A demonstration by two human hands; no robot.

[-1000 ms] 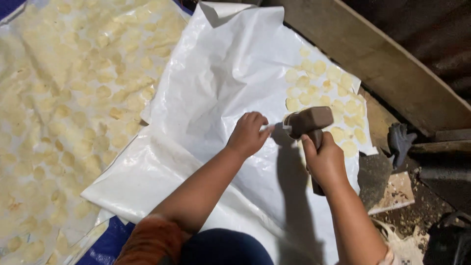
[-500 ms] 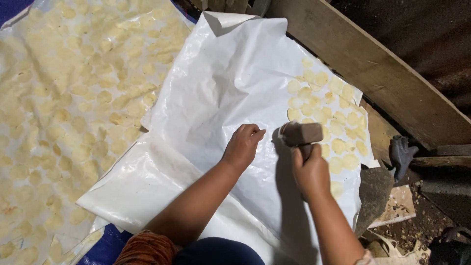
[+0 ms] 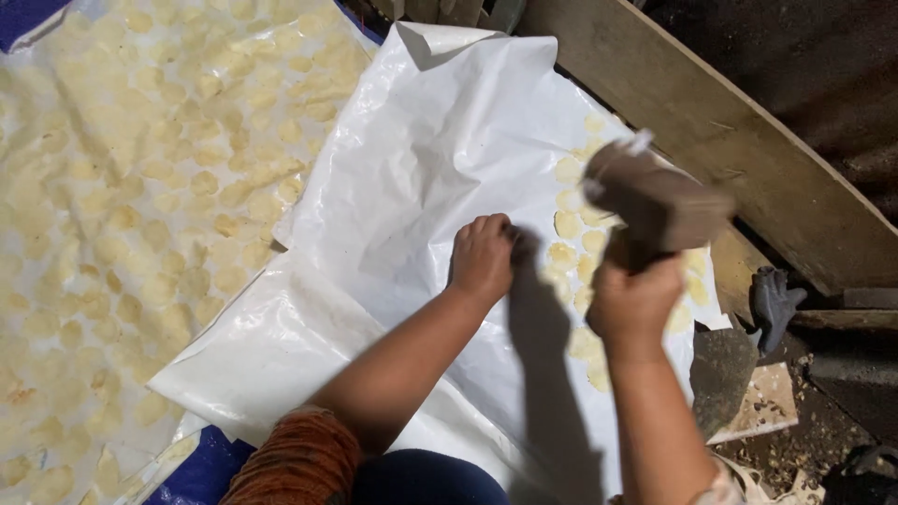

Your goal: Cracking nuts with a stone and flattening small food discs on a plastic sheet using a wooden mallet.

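Mallet (image 3: 655, 201) raised, gripped in right hand (image 3: 636, 299); left hand (image 3: 482, 257) fisted on white sheet (image 3: 421, 168).

A person's right hand (image 3: 634, 304) grips a wooden mallet (image 3: 655, 201), raised and blurred above a white plastic sheet (image 3: 412, 159). The left hand (image 3: 482, 257) presses, fingers curled, on the sheet just left of pale round slices (image 3: 566, 224) lying under the mallet. More slices cover the sheet at far left (image 3: 140, 187). A wooden plank (image 3: 730, 131) runs along the right edge, a dark glove (image 3: 774, 301) beside it.
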